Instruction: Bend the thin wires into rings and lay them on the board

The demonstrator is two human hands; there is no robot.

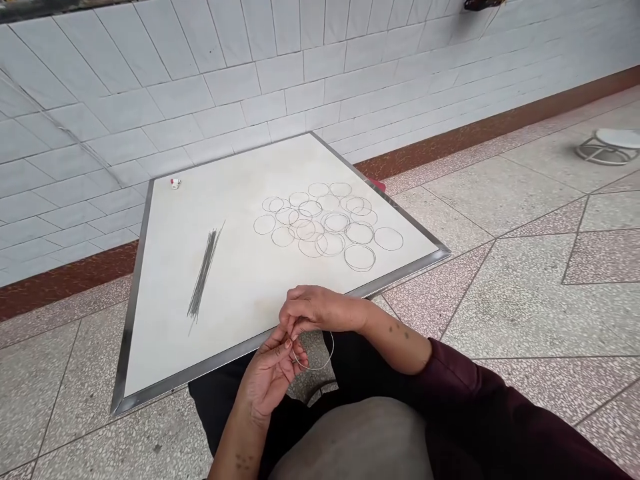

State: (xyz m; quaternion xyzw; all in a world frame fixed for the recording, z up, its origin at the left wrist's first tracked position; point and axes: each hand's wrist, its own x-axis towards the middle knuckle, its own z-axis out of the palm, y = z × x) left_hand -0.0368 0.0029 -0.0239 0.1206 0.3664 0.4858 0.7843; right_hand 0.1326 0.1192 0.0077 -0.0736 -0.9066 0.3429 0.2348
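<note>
The left hand (273, 370), palm turned up, pinches a thin wire loop (320, 367) between thumb and fingertips. The right hand (307, 310) comes over from above with bent fingers closed on the same spot, so the fingertips of both hands meet at the loop's upper left; whether the wire ends are joined there cannot be told. The loop hangs below the right hand, just off the near edge of the worktop (240, 200) and above the person's dark-clad legs.

Beyond the hands, many wire rings (323, 230) lie flat and overlapping, spread over the worktop's right half towards its right edge. A bundle of straight wires (203, 275) lies well apart from them, nearer the left edge and roughly along it, a few strands sticking out. A small white and red object (175, 184) sits close to the far left corner. Past the far edge rises a white tiled wall (280, 77); a round stool (610, 143) stands on the floor (525, 293) off to the right.
</note>
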